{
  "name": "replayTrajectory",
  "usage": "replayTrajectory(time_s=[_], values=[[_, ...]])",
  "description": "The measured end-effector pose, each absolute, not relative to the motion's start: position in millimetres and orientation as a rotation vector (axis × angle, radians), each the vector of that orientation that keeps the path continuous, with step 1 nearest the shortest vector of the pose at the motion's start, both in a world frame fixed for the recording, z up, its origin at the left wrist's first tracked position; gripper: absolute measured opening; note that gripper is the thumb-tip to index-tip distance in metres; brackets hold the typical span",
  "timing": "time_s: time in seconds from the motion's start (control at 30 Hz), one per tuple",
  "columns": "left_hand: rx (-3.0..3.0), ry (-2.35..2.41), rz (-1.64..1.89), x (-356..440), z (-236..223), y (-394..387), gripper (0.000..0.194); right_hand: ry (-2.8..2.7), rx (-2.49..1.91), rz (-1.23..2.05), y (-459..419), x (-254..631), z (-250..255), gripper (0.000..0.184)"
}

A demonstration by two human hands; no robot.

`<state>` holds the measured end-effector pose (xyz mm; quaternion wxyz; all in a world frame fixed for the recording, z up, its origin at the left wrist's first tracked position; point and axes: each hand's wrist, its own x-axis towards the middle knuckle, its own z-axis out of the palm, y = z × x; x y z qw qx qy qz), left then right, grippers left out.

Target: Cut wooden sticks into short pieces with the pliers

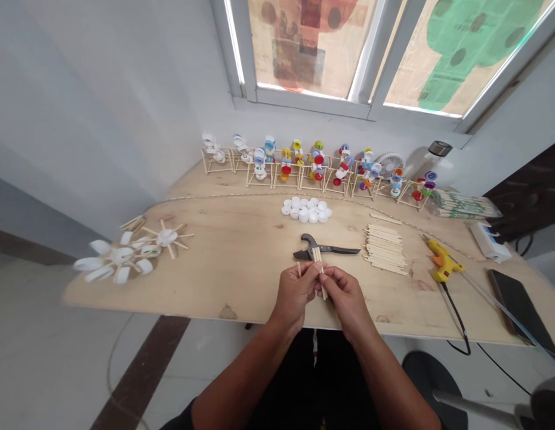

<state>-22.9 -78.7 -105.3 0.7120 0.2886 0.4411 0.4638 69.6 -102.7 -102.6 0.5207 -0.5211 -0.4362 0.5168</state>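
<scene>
Near the front edge of the table, my left hand (299, 288) and my right hand (344, 291) meet around a few short wooden sticks (317, 255). Both hands have their fingers closed on the sticks, which stand up between the thumbs. One more stick (299, 270) pokes out from the fingers of my left hand. Just beyond the hands lies a dark pair of cutters (338, 249), its jaws to the left and partly covered by the sticks. A pile of cut wooden sticks (385, 248) lies to the right of the cutters.
White bottle caps (307, 209) are grouped behind the cutters. Stick frames with coloured cap wheels (317, 164) line the wall. Cap wheels (120, 257) lie at left. A yellow glue gun (443, 261), a phone (519, 307) and a power strip (490, 242) are at right.
</scene>
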Motion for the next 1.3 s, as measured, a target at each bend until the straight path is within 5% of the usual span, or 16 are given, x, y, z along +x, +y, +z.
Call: replayTrajectory(time_s=[1.3], values=[[0.712, 0.956, 1.020, -25, -106, -81, 0.039, -0.904, -1.312, 1.047, -105, 70, -110, 0.020]])
